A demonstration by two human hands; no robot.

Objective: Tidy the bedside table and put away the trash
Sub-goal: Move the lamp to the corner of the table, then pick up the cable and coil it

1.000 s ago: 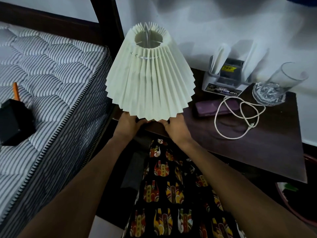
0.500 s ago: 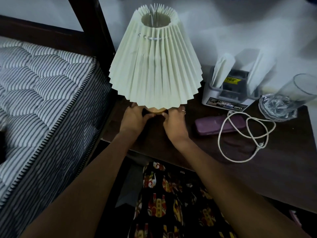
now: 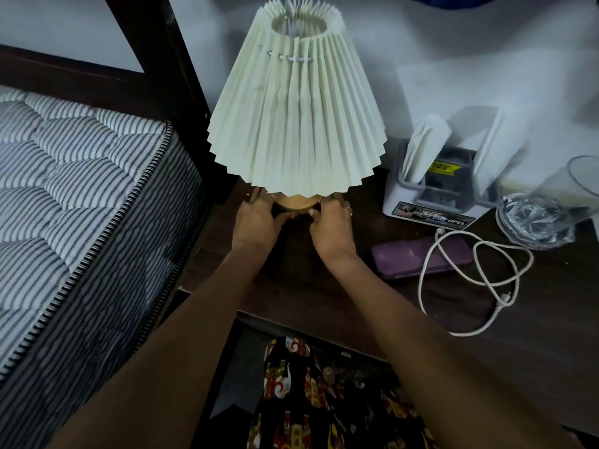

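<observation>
A lamp with a pleated cream shade (image 3: 296, 105) stands upright at the back left of the dark wooden bedside table (image 3: 534, 345). Its tan base (image 3: 295, 202) shows just under the shade. My left hand (image 3: 259, 222) grips the base from the left and my right hand (image 3: 332, 226) from the right, fingers curled around it. To the right lie a purple case (image 3: 402, 259), a looped white cable (image 3: 476, 277), a white holder with papers (image 3: 437, 189) and a clear glass (image 3: 547, 215).
A bed with a striped quilted mattress (image 3: 71, 202) and a dark bedpost (image 3: 162, 59) stands close on the left. A white wall runs behind the table. Below the table edge is my patterned clothing (image 3: 311, 400).
Both hands have carried the lamp from over the table's front edge back toward the wall, and it now stands on the table. The view has shifted forward and the black object on the bed is out of sight.
</observation>
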